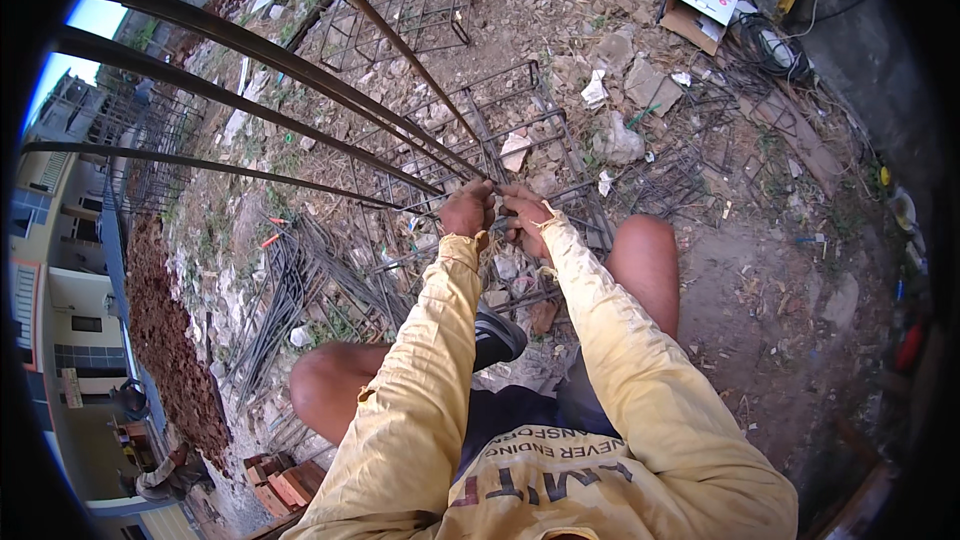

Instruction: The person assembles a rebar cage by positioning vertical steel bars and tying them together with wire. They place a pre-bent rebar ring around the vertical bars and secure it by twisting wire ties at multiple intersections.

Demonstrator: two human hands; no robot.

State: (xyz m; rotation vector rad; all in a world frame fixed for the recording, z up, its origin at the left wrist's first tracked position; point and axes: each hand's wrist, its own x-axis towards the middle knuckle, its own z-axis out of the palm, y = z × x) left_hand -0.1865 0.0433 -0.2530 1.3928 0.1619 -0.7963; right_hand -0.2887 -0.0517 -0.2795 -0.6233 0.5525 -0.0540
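Both hands are close together at the middle of the view, where steel reinforcing bars [300,90] meet a tied rebar mesh [520,124] low over the ground. My left hand [467,210] is closed, its fingers curled at the bars' lower ends. Beside it my right hand [524,217] is closed too, fingertips pinched toward the same joint. What the fingers grip is too small or hidden to make out. The long bars rise from this joint toward the upper left.
A bundle of thin dark rods [290,280] lies at left. Another rebar cage [400,10] sits at the far side. A cardboard box [700,15] stands at the upper right near coiled cable [765,50]. Red bricks [290,485] are stacked lower left, with a person [165,470] beyond.
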